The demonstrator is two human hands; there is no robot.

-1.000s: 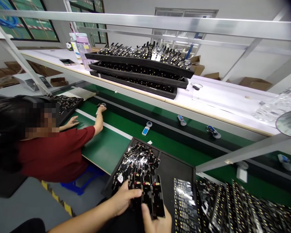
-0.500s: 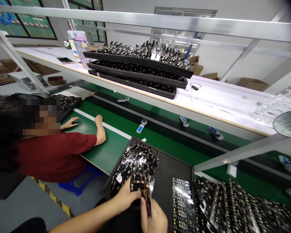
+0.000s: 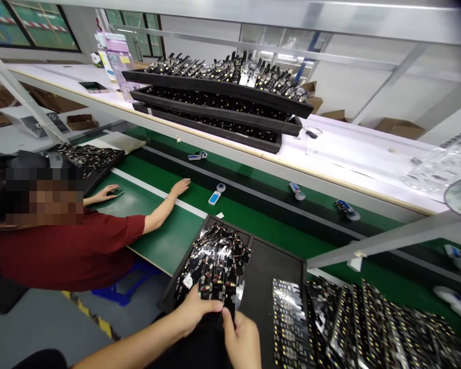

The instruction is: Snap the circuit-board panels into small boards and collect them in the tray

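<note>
Left hand (image 3: pixel 195 311) curled closed and right hand (image 3: pixel 242 341) pinching, both gripping a few black circuit boards (image 3: pixel 230 300) at the near end of a heap in a black tray (image 3: pixel 269 287), close in front and just right of centre. Just to the right, more boards (image 3: pixel 292 328) lying in rows. Beyond, a green conveyor belt (image 3: pixel 253 225) carrying four small blue-and-white gadgets (image 3: pixel 216 195) well apart. On the far tabletop (image 3: pixel 353 154), three black racks (image 3: pixel 215 97) stacked and loaded with boards, and one pink-lidded water bottle (image 3: pixel 115 72) to their left. At left, one co-worker in a red shirt (image 3: pixel 61 251), with two open hands (image 3: pixel 179 187) resting flat on the belt.
</note>
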